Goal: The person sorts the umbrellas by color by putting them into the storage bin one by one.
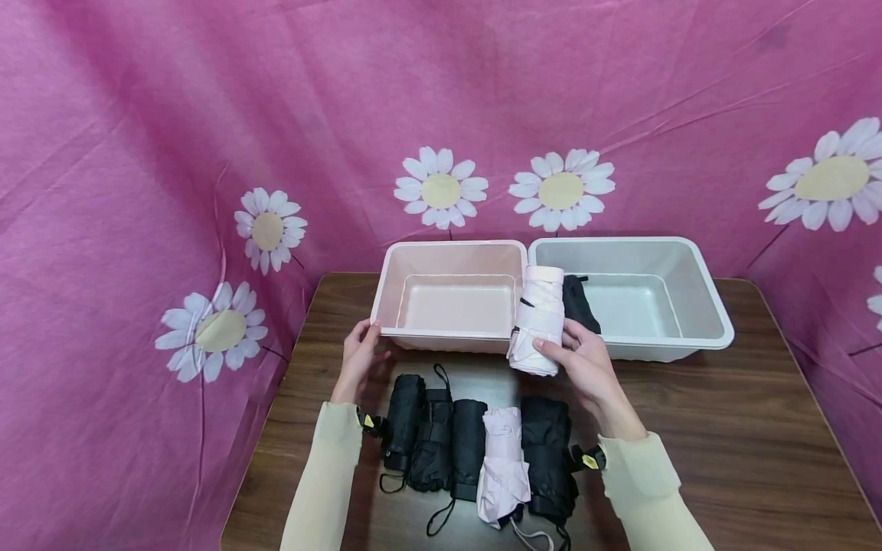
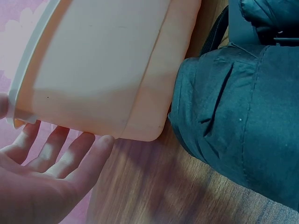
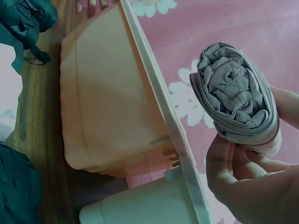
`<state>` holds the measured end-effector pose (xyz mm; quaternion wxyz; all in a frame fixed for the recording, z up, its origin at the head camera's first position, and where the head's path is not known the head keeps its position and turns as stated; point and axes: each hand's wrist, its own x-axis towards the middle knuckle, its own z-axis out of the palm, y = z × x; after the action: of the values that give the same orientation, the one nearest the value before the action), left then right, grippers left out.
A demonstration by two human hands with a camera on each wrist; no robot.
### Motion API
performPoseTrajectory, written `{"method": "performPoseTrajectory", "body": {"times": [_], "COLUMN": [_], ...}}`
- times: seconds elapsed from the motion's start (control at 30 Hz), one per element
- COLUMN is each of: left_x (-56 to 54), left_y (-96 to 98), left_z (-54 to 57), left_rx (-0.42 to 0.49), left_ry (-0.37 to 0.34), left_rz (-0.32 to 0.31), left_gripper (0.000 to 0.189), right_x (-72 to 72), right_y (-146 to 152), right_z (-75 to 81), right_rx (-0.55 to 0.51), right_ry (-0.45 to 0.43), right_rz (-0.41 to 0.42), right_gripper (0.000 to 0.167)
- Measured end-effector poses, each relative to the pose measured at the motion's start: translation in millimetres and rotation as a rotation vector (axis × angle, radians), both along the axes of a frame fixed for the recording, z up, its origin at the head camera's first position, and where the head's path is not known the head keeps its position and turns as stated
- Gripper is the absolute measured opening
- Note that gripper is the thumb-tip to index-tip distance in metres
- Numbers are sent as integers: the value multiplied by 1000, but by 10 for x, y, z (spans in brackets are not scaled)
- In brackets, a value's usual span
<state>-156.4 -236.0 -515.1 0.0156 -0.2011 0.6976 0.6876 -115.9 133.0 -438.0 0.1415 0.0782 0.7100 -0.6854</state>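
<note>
My right hand (image 1: 588,367) grips a rolled pale pink folding umbrella (image 1: 540,317), thumb on its near side. It is held up over the front, where the two bins meet; its coiled fabric end (image 3: 236,88) faces the right wrist camera. My left hand (image 1: 359,360) holds the front left corner of the pink bin (image 1: 451,334), thumb at the rim and fingers (image 2: 77,151) against the outer wall. Inside the pale grey-white bin (image 1: 689,325), a black folded umbrella (image 1: 579,304) lies at the left end, partly hidden by the pink umbrella.
Between my forearms lies a row of folded umbrellas on the wooden table (image 1: 730,428): several black ones (image 1: 468,448) and a pale pink one (image 1: 504,463), some with wrist loops. Behind the bins hangs a pink cloth (image 1: 344,115) with daisies.
</note>
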Motion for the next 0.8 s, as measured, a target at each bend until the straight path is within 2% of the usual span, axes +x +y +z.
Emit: {"method": "performPoseTrajectory", "body": {"times": [0.17,0.37,0.6,0.8], "left_x": [10,17,11,8], "left_y": [7,5,11,8], "left_z": [18,17,23,32], "left_rx": [-13,-9,-3,-7], "left_ry": [-10,-21,-15,-30], "left_rz": [4,-4,-3,-5], "left_gripper": [36,36,37,38], "right_x": [-110,-250,-375,-462], "right_y": [-17,-59,-127,-182], "right_z": [-25,-39,32,-6], "right_rx": [-19,6,15,61], "right_ry": [14,51,36,35], "right_rz": [-8,-19,-23,-7], "right_gripper": [63,61,64,65]}}
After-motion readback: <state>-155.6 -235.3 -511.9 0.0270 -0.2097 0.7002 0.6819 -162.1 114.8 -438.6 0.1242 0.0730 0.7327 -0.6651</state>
